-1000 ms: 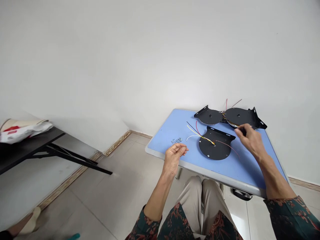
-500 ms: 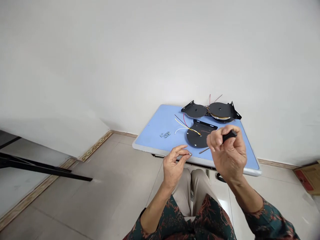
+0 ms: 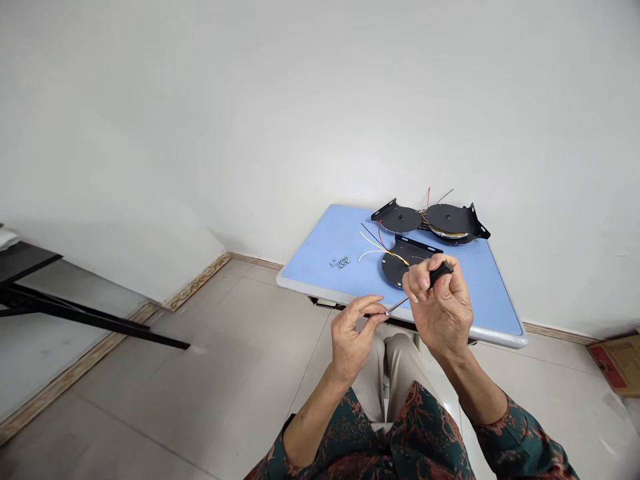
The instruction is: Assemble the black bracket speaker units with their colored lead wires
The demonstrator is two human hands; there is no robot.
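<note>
Okay, so clock directions go from where my left fingertips are, 12 being straight ahead. My left hand [image 3: 353, 333] has a small silvery screw [image 3: 387, 313] pinched between thumb and forefinger, around the near edge of the blue table [image 3: 320, 240]. My right hand [image 3: 443, 307] is wrapped round the black handle of a screwdriver [image 3: 441, 272], shaft slanting down toward 8 o'clock with its tip right at the screw. Too small to tell if it's properly seated.

The black round plate [image 3: 393, 268] lies flat between 12 and 1, partly hidden by my right hand, its wires [image 3: 375, 243] fanning off toward 10. Loose screws [image 3: 341, 263] are in a little pile between 10 and 11. Farther back there's one plate assembly [image 3: 400, 219] at 12 and a stacked one [image 3: 447, 217] at 1. Cardboard box [image 3: 620, 363] on the floor, just past 3.
</note>
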